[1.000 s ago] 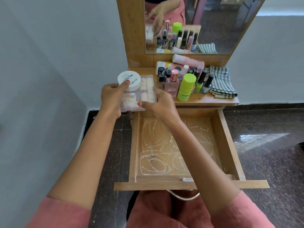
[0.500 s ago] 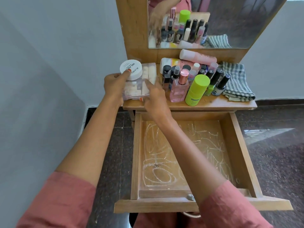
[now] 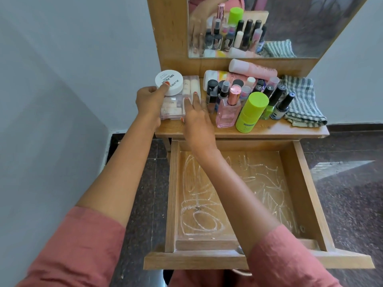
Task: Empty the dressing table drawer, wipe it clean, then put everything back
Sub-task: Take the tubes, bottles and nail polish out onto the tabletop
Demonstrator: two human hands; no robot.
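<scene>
Fingers: L hand (image 3: 148, 100) grips clear box (image 3: 176, 105) w/ white jar (image 3: 169, 82) atop; R hand (image 3: 195, 114) flat, released. Drawer (image 3: 300, 183) looks emptied; next needs cloth (image 3: 302, 104) for wipe.

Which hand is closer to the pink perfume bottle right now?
Right. The right hand rests on the clear box, just left of the pink perfume bottle; the left hand grips that box's far side, by the white jar.
</scene>
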